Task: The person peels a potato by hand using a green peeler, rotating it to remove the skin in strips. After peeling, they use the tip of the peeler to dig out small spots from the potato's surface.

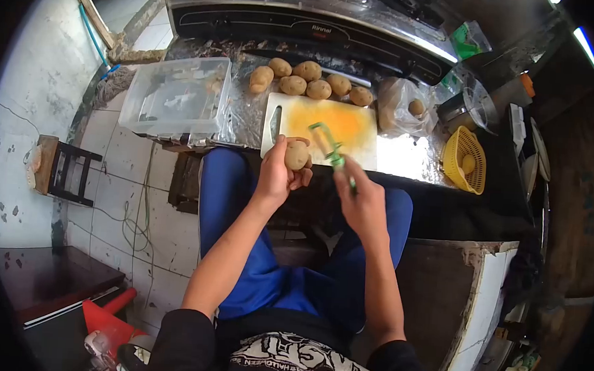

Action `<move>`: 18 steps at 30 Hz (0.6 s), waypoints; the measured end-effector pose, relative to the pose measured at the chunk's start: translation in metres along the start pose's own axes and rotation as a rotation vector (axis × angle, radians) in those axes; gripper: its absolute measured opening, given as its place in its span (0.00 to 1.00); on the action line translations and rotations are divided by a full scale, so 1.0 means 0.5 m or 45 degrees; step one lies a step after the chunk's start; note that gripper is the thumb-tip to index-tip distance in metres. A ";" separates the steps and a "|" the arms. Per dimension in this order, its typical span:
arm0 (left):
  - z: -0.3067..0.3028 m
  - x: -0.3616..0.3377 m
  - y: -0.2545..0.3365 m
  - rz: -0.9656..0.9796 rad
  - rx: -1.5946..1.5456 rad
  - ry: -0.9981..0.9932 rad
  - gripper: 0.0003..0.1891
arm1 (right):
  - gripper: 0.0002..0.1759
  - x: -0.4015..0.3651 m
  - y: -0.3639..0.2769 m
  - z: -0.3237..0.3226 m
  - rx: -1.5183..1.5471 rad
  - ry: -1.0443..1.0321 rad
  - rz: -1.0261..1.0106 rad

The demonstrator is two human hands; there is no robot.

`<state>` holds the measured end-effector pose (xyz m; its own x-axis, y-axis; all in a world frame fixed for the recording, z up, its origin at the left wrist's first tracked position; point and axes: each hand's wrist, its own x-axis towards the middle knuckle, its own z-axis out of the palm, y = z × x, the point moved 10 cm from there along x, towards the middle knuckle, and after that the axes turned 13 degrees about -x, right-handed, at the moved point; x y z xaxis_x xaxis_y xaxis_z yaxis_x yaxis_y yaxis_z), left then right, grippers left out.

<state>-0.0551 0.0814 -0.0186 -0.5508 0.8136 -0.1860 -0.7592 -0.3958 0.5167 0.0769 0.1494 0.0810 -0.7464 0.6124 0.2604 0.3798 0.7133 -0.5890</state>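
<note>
My left hand (275,174) is closed around an unpeeled potato (297,156), held over the near edge of the cutting board (365,158). In my right hand (362,201) is a green peeler (335,158), its handle gripped in the fist and its head pointing up and left. The peeler is just to the right of the held potato and looks apart from it. The white board carries an orange-yellow stain in its middle. Several whole brown potatoes (319,89) lie in a cluster just behind the board.
A clear plastic container (174,98) stands left of the board. To the right are a plastic bag (403,110) with a potato, a metal pot (463,108) and a yellow basket (455,157). A knife (284,54) lies behind the potatoes, before the black stove (305,26).
</note>
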 end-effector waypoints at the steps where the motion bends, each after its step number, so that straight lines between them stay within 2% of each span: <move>1: 0.003 -0.009 0.013 0.019 0.033 0.069 0.25 | 0.19 -0.007 -0.033 0.009 -0.004 0.050 -0.167; 2: 0.000 -0.017 0.020 0.035 0.065 0.139 0.24 | 0.14 -0.017 -0.051 0.013 0.020 0.114 -0.266; 3: -0.038 -0.017 -0.029 -0.022 0.014 0.213 0.24 | 0.14 -0.032 -0.024 0.043 0.002 0.022 -0.213; 5: -0.054 -0.002 -0.004 0.098 0.053 0.239 0.22 | 0.13 -0.026 -0.028 0.075 -0.026 -0.036 -0.187; 9: -0.058 0.005 0.011 0.118 0.125 0.242 0.22 | 0.11 -0.010 -0.047 0.110 -0.159 0.012 -0.273; 11: -0.065 0.002 0.015 0.129 0.162 0.286 0.22 | 0.09 -0.005 -0.045 0.120 -0.165 -0.013 -0.245; 13: -0.069 0.002 0.036 0.246 0.246 0.324 0.22 | 0.08 0.001 -0.052 0.119 -0.194 -0.027 -0.243; 15: -0.072 0.005 0.033 0.219 0.251 0.320 0.21 | 0.08 0.009 -0.052 0.122 -0.176 -0.018 -0.209; 17: -0.067 0.003 0.058 0.467 0.452 0.329 0.21 | 0.08 0.018 -0.057 0.123 -0.159 -0.014 -0.169; 18: -0.067 -0.009 0.049 0.352 0.446 0.403 0.20 | 0.07 0.028 -0.060 0.119 -0.118 -0.007 -0.135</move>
<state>-0.0828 0.0538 -0.0331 -0.8321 0.5100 -0.2180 -0.4399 -0.3674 0.8195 0.0226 0.1163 0.0570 -0.7880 0.5300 0.3131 0.3472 0.8027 -0.4850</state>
